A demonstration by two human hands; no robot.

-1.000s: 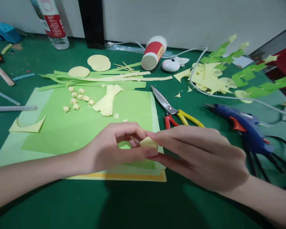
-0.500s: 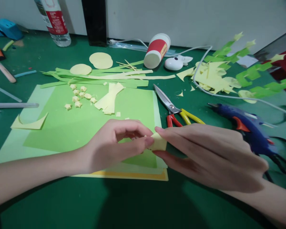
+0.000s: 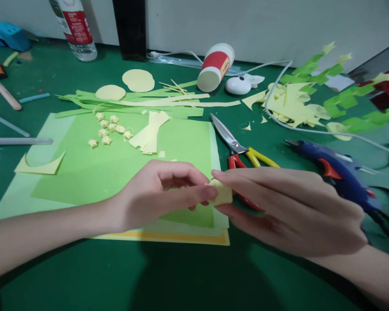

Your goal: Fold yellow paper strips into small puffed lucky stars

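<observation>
A small folded piece of pale yellow paper is held up between both hands, over the right edge of the green paper sheets. My left hand pinches its left end between thumb and fingers. From the right, my right hand has its fingers and thumb closed around the other side, partly covering it. Several tiny folded paper stars lie on the sheets, with a crossed stack of yellow strips beside them. Red-and-yellow-handled scissors rest just behind my right hand, their handles partly hidden.
A blue glue gun lies at the right. Behind are green paper strips, yellow paper circles, a tipped paper cup, a white cable and yellow scraps. A water bottle stands back left.
Both hands have shifted slightly to the right with the folded yellow paper, still gripping it. The view has moved a little; the other things stay where they lay.
</observation>
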